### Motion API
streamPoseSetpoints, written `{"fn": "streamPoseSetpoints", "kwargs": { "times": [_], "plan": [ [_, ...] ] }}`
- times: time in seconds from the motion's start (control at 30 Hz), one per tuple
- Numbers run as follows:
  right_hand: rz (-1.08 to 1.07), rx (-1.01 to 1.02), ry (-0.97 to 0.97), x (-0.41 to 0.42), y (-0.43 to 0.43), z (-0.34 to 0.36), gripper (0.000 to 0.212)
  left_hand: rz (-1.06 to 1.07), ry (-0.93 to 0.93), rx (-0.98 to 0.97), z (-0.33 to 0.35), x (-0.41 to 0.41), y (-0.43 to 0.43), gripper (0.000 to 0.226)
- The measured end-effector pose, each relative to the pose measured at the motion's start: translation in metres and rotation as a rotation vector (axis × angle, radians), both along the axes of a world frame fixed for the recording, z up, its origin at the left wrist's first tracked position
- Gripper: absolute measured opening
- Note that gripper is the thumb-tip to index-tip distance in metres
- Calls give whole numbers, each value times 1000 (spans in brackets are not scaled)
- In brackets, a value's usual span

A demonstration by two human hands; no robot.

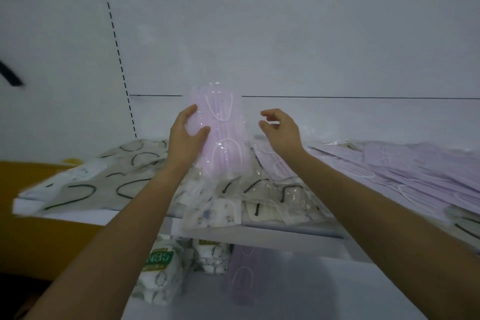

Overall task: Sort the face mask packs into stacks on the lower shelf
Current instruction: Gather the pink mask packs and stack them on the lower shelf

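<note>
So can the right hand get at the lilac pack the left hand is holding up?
Probably yes. The right hand is empty, level with the lilac pack, whose right edge is bare; the left hand grips only its left edge, and nothing stands between.

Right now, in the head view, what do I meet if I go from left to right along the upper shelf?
grey packs → left hand → lilac pack, which the left hand holds → right hand → lilac pile
</note>
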State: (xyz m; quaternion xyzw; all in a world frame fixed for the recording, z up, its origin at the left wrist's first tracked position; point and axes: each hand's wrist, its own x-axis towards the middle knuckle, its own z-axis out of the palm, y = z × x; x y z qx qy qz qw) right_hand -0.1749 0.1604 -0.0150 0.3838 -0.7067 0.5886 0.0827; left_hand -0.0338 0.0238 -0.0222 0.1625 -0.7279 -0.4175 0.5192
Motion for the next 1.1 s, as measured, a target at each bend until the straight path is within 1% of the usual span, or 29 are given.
{"fn": "streamPoseSetpoints", "kwargs": {
  "times": [0.07, 0.13, 0.17, 0.2, 0.23, 0.3, 0.37, 0.43, 0.6, 0.63, 0.7, 0.77, 0.87, 1.0, 1.1],
  "plan": [
    [-85, 345, 91, -22, 10, -1, 42, 39, -3, -11, -4, 14, -11, 51],
    [-141, 701, 107, -36, 20, -8, 53, 69, -8, -24, -7, 25, -17, 49],
    [-165, 825, 95, -37, 23, -12, 55, 82, -15, -28, -8, 27, -20, 48],
    [-185, 895, 77, -37, 24, -16, 55, 93, -23, -26, -11, 28, -24, 46],
    [-203, 915, 59, -36, 23, -18, 54, 100, -34, -17, -12, 28, -26, 44],
    [-230, 877, 32, -38, 20, -20, 56, 101, -50, 15, -16, 26, -28, 40],
    [-239, 821, 1, -39, 17, -20, 64, 91, -53, 24, -18, 24, -27, 38],
    [-223, 731, 3, -41, 16, -18, 65, 82, -56, 19, -18, 20, -24, 38],
    [-102, 309, 131, -34, 28, -12, 51, 70, -89, -12, -11, 11, -16, 38],
    [-70, 201, 126, -30, 32, -9, 49, 71, -96, -26, -9, 8, -15, 39],
    [0, -10, 50, -21, 41, 2, 44, 68, -97, -53, -3, 0, -11, 39],
    [57, -157, -21, -15, 53, 13, 39, 47, -84, -62, 4, -10, 1, 39],
    [76, -252, -97, -11, 71, 23, 34, -48, -39, -41, 18, -31, 33, 36],
    [6, -284, -148, -16, 90, 23, 30, -255, 75, 34, 33, -59, 89, 25],
    [10, -228, -107, -24, 114, 20, 31, -241, 37, -59, 35, -77, 114, 36]
  ]
}}
